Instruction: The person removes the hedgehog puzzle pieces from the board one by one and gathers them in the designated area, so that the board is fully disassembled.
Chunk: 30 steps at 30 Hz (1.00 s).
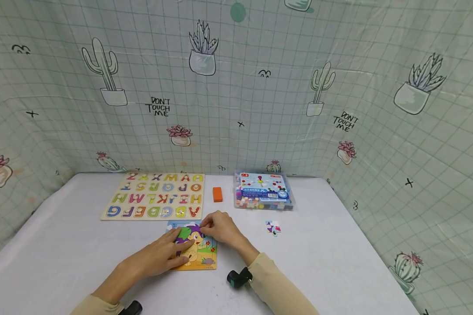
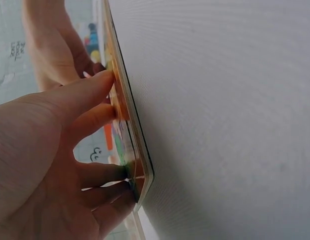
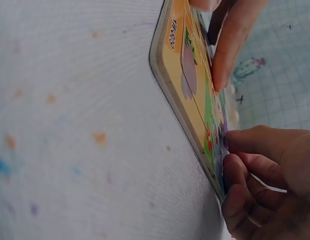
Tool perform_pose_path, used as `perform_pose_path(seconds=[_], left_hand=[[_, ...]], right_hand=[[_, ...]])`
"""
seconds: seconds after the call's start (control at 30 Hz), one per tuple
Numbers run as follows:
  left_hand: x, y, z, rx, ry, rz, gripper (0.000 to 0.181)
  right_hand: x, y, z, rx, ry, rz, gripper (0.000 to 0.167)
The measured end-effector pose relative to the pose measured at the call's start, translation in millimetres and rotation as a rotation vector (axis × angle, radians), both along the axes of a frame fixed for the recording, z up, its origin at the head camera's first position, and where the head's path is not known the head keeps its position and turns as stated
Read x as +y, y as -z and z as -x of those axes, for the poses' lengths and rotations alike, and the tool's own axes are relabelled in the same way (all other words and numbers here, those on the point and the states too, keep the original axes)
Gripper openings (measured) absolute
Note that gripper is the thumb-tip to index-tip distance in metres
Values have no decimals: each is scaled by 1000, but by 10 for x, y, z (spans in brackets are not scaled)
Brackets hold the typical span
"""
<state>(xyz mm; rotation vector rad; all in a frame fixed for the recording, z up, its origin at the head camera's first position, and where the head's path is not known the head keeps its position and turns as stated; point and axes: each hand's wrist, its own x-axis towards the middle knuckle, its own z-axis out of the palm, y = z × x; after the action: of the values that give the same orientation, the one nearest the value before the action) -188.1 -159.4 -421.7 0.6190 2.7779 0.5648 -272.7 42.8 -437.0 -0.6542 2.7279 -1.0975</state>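
A square jigsaw puzzle (image 1: 207,261) with a purple-haired cartoon figure lies flat on the white table; its edge and snail picture show in the right wrist view. My left hand (image 1: 157,254) rests on the puzzle's left side, fingers spread and fairly straight, fingertips touching the pieces. At the upper right of the board my right hand (image 1: 222,228) pinches a purple-marked puzzle piece between thumb and curled fingers, mostly hidden by them. One loose puzzle piece (image 1: 273,228), white with purple and pink, lies apart to the right.
Behind the puzzle lies a wooden alphabet board (image 1: 153,194) with colourful letters. An orange block (image 1: 217,194) stands beside it, and a clear plastic box (image 1: 264,191) of coloured parts sits at the back. A cactus-print cloth (image 1: 236,100) hangs behind the table.
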Motion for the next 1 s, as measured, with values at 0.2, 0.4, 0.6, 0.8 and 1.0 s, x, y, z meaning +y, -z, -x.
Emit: perform_pose_path(seconds=[0.2, 0.4, 0.6, 0.8, 1.0], left_hand=[[4, -2, -10, -6, -4, -9, 51], [-6, 0, -9, 0, 3, -20, 49], [-13, -1, 17, -4, -3, -16, 49], [-18, -1, 25, 3, 1, -21, 49], [-13, 24, 24, 5, 1, -20, 49]], right_hand=[[-3, -2, -14, -15, 18, 16, 7], [-6, 8, 4, -25, 22, 22, 7], [-3, -13, 25, -44, 24, 47, 8], [-20, 0, 38, -42, 49, 88, 9], [-20, 18, 32, -56, 57, 148, 9]])
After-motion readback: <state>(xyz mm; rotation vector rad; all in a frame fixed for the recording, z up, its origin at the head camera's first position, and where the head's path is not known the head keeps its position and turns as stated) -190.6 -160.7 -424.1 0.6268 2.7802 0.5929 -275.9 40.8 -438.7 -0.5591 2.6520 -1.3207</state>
